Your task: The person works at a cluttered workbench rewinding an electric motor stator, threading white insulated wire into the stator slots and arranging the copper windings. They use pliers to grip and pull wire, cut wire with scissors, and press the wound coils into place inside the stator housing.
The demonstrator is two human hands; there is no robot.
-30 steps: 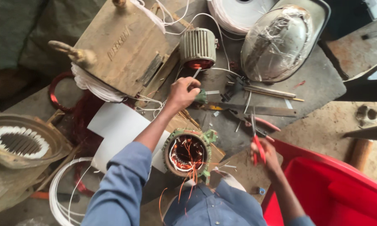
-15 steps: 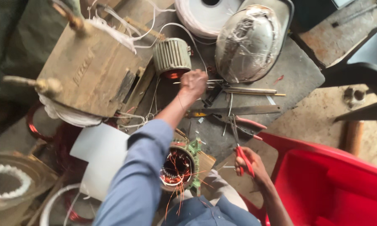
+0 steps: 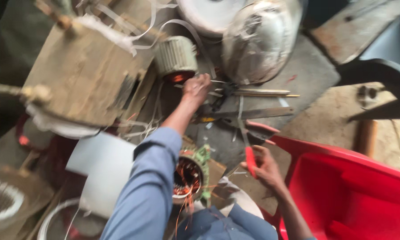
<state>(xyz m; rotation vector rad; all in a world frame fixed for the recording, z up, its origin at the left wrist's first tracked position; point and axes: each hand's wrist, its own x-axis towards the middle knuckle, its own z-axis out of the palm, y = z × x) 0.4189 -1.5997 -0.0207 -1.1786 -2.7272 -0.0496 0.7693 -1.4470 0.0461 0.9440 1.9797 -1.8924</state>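
Cluttered and grey, the worn workbench top [image 3: 306,75] lay strewn with tools, wire and motor parts, all slightly blurred by the camera's motion. At the far end of a blue sleeve [image 3: 146,186], the left hand [image 3: 195,87] reached out across the bench, its fingers curled down over a dark small tool [image 3: 222,95] lying among loose white tape; whether they had closed on it could not be told. Just beyond those fingers stood a small ribbed cream motor housing [image 3: 175,55] with an orange glow of copper at its lower end, and to their right lay long thin metal rods [image 3: 262,92] and a flat steel blade [image 3: 253,113]. Further past the rods sat a domed object wrapped in clear plastic [image 3: 260,40]. To the left of the reaching fingers stood a large wooden block [image 3: 80,75] with brass-coloured pegs. Nearer the body, the right hand [image 3: 264,166] was clenched around the red handles of a pair of pliers [image 3: 249,158], whose metal tip pointed up toward the bench. Beside those fingers, to their left, rested a round motor stator with tangled copper windings and a green rim [image 3: 191,175], partly hidden by the sleeve. To their right rose a red plastic chair [image 3: 355,178], and a white sheet [image 3: 102,169] lay beyond the sleeve.
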